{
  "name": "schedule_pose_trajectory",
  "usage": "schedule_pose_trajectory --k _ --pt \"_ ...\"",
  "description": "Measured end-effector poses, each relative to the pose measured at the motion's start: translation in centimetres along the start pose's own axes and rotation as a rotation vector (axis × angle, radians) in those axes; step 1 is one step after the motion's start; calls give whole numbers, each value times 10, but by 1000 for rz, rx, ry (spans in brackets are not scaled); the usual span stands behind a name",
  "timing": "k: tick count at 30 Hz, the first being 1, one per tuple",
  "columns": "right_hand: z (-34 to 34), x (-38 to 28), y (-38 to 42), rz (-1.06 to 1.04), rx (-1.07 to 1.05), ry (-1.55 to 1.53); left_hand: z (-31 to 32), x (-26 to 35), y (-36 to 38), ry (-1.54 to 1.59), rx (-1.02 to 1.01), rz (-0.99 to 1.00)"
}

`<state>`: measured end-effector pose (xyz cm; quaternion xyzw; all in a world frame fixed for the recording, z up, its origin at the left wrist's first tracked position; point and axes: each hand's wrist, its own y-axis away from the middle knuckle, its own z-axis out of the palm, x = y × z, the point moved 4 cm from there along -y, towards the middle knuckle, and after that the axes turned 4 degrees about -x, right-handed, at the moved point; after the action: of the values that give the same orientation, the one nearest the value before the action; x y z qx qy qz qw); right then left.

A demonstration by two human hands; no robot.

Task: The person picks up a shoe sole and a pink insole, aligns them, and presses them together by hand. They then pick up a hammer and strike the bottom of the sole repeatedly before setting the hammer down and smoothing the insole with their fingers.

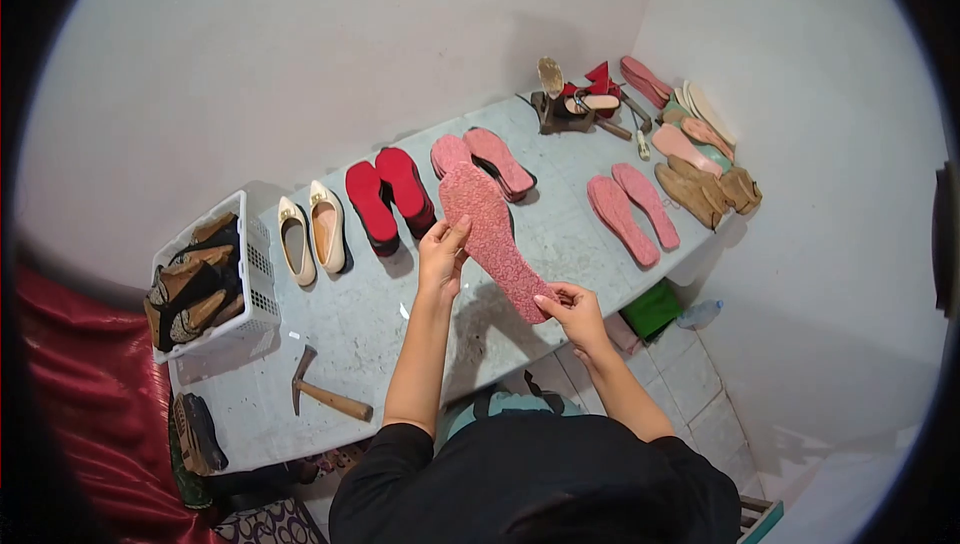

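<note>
A pink, rough-textured shoe insole [485, 234] is held up over the table between both hands. My left hand [443, 252] grips its left edge near the wide forefoot part, thumb on top. At the narrow heel end, my right hand [572, 312] pinches the insole between thumb and fingers. Behind it, stacked pink insoles [502, 162] with dark undersides lie on the table, partly hidden by the held one. To the left sit red soles [403, 182] in two stacks. A separate pair of pink insoles [622, 216] lies to the right.
On the table [330, 334] are a hammer [330, 396], cream flats [325, 224], a white basket of shoes [262, 274] and a brush-like block [198, 434]. Toward the far right are a shoe-making stand [560, 114], brown pieces [690, 189] and more soles [645, 79]. Walls border the back and right.
</note>
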<state>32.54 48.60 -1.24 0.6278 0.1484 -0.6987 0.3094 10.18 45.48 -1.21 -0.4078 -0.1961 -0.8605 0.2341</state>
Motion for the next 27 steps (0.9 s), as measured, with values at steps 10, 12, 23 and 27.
schedule_pose_trajectory --k 10,12,23,27 --pt "-1 21 -177 10 -22 147 -12 17 -158 -563 214 102" --pt "-5 38 -215 -38 19 204 -29 4 -192 -706 330 130" --pt "-12 52 -313 -212 12 706 -116 -71 -311 -697 681 -334" --pt "-7 59 -317 -188 -58 721 -95 -58 -300 -710 700 -434"
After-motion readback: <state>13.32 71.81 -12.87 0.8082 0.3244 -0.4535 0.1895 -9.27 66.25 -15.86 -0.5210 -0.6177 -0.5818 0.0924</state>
